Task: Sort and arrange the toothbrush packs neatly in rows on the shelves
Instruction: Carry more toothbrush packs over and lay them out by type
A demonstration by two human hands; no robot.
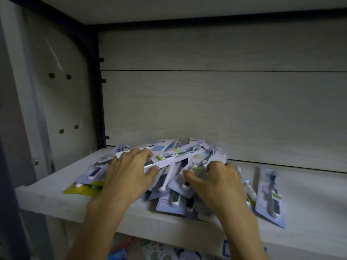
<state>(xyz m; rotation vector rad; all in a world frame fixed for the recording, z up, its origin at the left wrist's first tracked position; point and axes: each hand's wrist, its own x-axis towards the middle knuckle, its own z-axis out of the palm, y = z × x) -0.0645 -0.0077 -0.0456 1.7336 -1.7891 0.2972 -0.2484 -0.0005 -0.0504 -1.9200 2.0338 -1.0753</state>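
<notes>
The pale wood-grain shelf board [47,190] lies bare along its left front, and again at far right past the single upright lavender toothbrush pack [270,196]. Between them a jumbled heap of lavender-and-white toothbrush packs [169,177] fills the middle, reaching back almost to the grey wood-grain back panel [206,102]. Above the heap the space is open up to the shelf overhead [187,8]. The dark perforated metal upright [100,109] and grey side panel [62,100] close the left side.
</notes>
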